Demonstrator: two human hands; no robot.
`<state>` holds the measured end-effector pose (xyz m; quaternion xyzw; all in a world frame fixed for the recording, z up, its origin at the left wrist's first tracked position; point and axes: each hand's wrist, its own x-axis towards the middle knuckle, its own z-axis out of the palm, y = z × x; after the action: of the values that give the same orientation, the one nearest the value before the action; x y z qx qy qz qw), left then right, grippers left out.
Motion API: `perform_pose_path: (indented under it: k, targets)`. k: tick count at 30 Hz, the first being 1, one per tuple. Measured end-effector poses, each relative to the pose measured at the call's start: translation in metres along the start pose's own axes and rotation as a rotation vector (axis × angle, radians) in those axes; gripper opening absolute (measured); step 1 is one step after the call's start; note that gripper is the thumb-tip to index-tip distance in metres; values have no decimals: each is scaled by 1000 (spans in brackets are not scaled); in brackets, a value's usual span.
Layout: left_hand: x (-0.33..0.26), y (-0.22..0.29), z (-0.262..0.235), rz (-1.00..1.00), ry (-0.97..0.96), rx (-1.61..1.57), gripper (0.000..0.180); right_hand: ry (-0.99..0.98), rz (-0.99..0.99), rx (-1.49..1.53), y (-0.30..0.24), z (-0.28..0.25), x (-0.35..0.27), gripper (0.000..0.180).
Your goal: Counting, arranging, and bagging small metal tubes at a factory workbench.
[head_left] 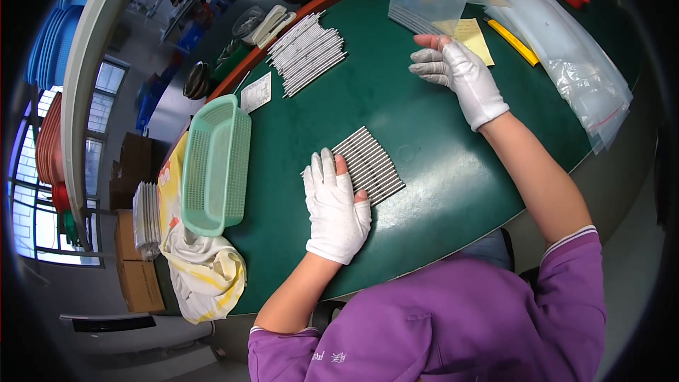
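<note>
L head cam, fisheye, dn at tbl (pixel 279 251)

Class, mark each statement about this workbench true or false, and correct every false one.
1. The left hand covers part of a flat row of metal rods. True.
2. The green basket stands to the left of both hands. True.
3. The right hand is gripping the basket's rim. False: it is well away from the basket, close to the yellow paper.
4. The yellow cutter lies inside the basket. False: the yellow cutter lies on the table, beside the clear plastic bags.
5. Both hands wear white gloves with some fingers partly bare. True.
</note>
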<state>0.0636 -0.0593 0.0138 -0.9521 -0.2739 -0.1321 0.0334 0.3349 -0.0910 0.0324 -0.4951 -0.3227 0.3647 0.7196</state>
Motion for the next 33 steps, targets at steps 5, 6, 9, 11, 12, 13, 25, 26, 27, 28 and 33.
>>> perform_pose_path:
  k: [5,6,9,11,12,13,25,26,27,28,33]
  targets:
    - [-15,20,-13,-35,-67,-99,66,-13,-168,-221,9,-3,1,35]
    - [-17,24,-14,-37,-72,-116,67,-12,-336,-405,11,-2,0,29]
    - [-28,26,-17,-31,-45,-152,71,-42,-821,-1000,0,19,-22,34]
    - [-32,22,-17,-24,-12,-180,73,-228,-815,-1179,-9,41,-47,41]
    - [-34,16,-18,-33,24,-322,72,-336,-795,-1251,-9,52,-60,44]
    - [-36,9,-20,-42,60,-464,72,-433,-739,-1235,-4,62,-72,49]
    - [-46,-92,-16,-435,325,-650,42,-670,-553,-1538,32,92,-61,60]
    - [-48,-92,-16,-499,308,-734,41,-681,-558,-1541,33,94,-56,60]
    - [-48,-92,-15,-507,316,-736,41,-675,-543,-1538,34,96,-50,59]
    - [-48,-92,-14,-500,326,-757,41,-669,-528,-1534,34,98,-45,58]
    - [-47,-91,-17,-583,359,-955,41,-629,-551,-1545,45,105,-17,55]
